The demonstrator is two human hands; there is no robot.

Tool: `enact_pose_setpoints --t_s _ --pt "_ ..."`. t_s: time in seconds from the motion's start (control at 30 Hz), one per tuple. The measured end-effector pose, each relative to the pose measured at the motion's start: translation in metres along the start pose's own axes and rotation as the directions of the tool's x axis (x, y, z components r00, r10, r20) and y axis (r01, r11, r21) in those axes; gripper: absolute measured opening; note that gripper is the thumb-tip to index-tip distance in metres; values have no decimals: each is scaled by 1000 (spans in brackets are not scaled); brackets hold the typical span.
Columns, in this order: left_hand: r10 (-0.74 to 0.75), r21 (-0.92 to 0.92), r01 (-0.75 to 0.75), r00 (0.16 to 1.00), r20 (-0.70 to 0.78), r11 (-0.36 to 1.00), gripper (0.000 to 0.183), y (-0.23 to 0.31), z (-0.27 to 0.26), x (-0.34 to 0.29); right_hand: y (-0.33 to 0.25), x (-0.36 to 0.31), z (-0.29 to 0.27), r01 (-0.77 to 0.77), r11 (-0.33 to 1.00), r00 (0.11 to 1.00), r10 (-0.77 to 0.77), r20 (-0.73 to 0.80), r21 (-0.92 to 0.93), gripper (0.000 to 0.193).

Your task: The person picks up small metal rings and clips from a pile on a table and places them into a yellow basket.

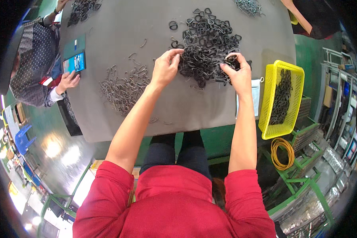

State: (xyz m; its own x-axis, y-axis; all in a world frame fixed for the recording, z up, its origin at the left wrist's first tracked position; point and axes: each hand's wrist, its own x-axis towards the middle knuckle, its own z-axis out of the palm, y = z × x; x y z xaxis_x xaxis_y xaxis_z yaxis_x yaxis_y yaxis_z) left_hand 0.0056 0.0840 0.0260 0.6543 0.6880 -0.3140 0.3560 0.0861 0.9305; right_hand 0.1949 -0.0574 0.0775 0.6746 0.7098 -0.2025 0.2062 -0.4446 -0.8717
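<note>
A heap of black D-shaped rings lies on the grey table in front of me. At the heap's left edge, my left hand is closed in a pinch; what sits between its fingertips is too small to make out. My right hand curls its thumb and fingers round some black rings at the heap's right side. A looser pile of thin grey bent-wire hooks spreads to the left of my left forearm. A few stray hooks lie around that pile.
A yellow plastic basket holding dark metal pieces stands at the table's right edge, beside a white paper. On the left, another person's hand touches a phone. More metal pieces lie at the far side.
</note>
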Motion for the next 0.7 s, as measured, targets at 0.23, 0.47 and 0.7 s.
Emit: enact_pose_setpoints --t_s 0.23,0.47,0.7 --pt "347 764 -180 936 -61 619 61 -21 55 -9 30 15 -10 232 895 970 -242 23 -380 44" --pt "480 674 -300 872 -92 675 38 -53 85 -76 52 -71 36 365 764 929 -340 149 -533 56" --pt "132 128 -78 860 -493 989 18 -56 64 -106 91 -76 51 455 768 890 -409 203 -451 11"
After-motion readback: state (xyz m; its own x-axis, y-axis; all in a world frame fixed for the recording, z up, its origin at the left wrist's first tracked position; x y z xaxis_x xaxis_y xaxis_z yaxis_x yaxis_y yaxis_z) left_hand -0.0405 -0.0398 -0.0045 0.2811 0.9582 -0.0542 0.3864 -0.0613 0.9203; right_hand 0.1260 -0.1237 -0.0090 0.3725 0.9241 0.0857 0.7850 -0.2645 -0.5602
